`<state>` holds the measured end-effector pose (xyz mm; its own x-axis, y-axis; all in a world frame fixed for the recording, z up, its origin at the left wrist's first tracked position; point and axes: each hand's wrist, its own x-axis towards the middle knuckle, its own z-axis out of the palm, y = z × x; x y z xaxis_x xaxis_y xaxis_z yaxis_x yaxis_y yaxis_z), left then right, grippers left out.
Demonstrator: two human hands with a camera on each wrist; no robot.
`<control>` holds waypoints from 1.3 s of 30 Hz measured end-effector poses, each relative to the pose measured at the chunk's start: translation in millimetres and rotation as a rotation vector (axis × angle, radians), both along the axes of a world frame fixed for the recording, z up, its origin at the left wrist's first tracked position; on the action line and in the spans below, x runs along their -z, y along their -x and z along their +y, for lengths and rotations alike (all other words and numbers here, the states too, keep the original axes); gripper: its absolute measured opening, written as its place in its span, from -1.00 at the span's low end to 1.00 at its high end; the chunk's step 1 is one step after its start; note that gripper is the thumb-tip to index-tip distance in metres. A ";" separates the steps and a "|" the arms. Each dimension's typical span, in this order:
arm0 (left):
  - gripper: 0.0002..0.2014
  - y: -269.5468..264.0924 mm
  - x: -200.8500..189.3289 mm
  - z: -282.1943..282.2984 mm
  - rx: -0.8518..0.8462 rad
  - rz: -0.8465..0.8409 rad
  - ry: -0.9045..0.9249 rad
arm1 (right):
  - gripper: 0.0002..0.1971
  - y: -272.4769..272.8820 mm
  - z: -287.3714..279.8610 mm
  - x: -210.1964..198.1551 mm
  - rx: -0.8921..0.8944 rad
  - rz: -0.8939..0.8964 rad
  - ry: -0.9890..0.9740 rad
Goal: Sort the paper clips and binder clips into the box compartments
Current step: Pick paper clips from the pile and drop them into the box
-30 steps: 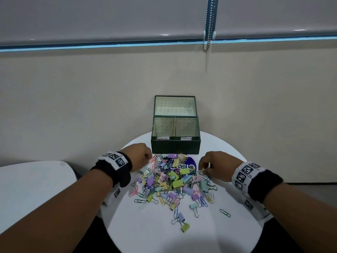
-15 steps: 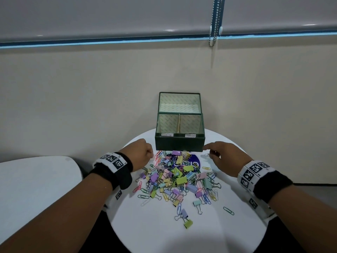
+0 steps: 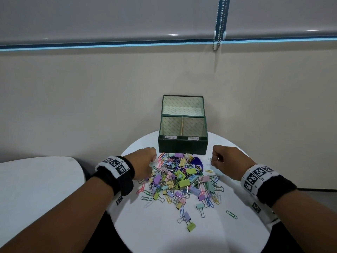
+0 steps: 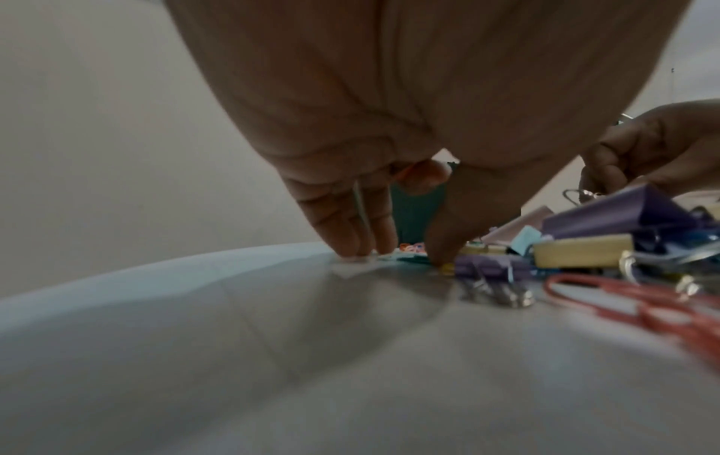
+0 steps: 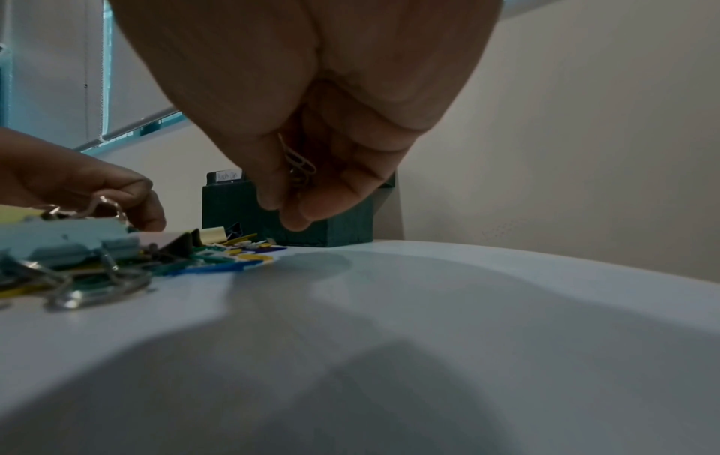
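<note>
A dark green box (image 3: 183,148) with its lid up stands at the back of the round white table (image 3: 164,234); a divider splits it into two labelled compartments. A heap of coloured paper clips and binder clips (image 3: 182,179) lies in front of it. My left hand (image 3: 145,158) is at the heap's left edge, fingertips and thumb down on the table (image 4: 401,252), with a thin pale paper clip (image 4: 360,209) between the fingers. My right hand (image 3: 218,157) hovers by the box's right front corner, fingers curled (image 5: 288,212) round metal paper clips (image 5: 298,160).
The box lid (image 3: 182,105) leans towards the beige wall. A second white table (image 3: 36,179) lies to the left. Stray clips sit nearer me: a green paper clip (image 3: 231,214) and a yellow-green binder clip (image 3: 191,226). A blind chain (image 3: 218,24) hangs above.
My right hand left the heap's right side, moved back towards the box's right corner and curled closed round paper clips. The left hand stayed at the heap's left edge.
</note>
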<state>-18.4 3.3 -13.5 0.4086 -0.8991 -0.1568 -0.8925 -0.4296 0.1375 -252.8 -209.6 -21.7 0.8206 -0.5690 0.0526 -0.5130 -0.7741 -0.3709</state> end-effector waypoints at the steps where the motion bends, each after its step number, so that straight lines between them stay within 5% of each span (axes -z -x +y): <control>1: -0.72 -0.4 1.1 -0.7 0.000 0.002 0.006 | -0.74 0.0 -0.5 0.2 0.007 -0.010 -0.025; 9: -0.75 -4.0 3.7 1.5 0.011 -0.021 0.047 | -0.83 0.8 4.9 -9.1 0.018 -0.020 -0.089; 19: -0.72 -1.8 -0.5 0.1 0.025 0.033 0.237 | -0.85 -52.8 -10.7 -63.2 0.068 -0.415 -0.330; 28: -0.66 -7.7 -5.7 1.3 0.058 0.057 0.196 | -0.87 -93.7 -19.6 -70.7 0.088 -0.299 -0.347; 32: -0.67 -6.0 -37.9 0.3 0.083 0.062 0.202 | -0.72 -84.6 -17.5 -78.3 0.043 -0.313 -0.314; 35: -0.71 -0.9 -71.4 -14.4 0.079 0.101 0.286 | -0.79 -62.9 -14.6 -73.4 0.056 -0.411 -0.261; 39: -0.70 9.7 -94.6 -58.2 0.097 0.094 0.344 | -0.79 -22.4 -5.2 -48.2 -0.038 -0.166 -0.188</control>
<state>-28.1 -54.9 81.1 0.3167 -0.9398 0.1282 -0.9035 -0.2577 0.3425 -230.4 -214.8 26.4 0.8305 -0.5506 0.0842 -0.4053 -0.7010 -0.5868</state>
